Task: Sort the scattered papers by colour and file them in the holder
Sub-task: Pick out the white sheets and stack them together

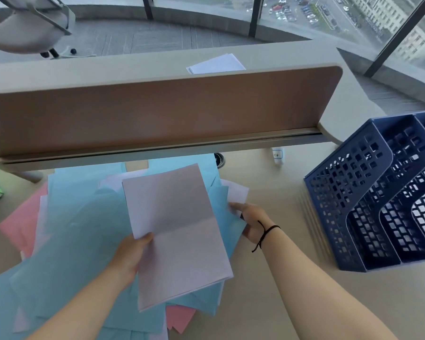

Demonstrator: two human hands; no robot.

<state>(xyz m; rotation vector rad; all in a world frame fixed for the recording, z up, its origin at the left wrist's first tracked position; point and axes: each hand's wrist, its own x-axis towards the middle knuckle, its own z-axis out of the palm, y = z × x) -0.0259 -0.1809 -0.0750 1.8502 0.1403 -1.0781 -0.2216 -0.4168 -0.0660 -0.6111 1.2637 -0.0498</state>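
Fingers (145, 238) of the left hand (129, 256) pinch a thin white stack (177, 231), while the right hand (252, 223) pinches a white sheet (237, 192) from the blue and pink pile (84, 229) on the surface. Looks like white-gathering; next, add it. Mesh plastic holder (368, 192) waits well right.

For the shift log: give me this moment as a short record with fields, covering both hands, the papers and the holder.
left hand: left hand holds the white stack by its left edge, thumb on top
right hand: right hand grips the right edge of the blue sheets in the pile
other papers: pink sheets show at the pile's left and lower edges
holder: blue file holder stands on the desk to the right; no paper visible in it
beyond divider: white sheets lie on the far desk
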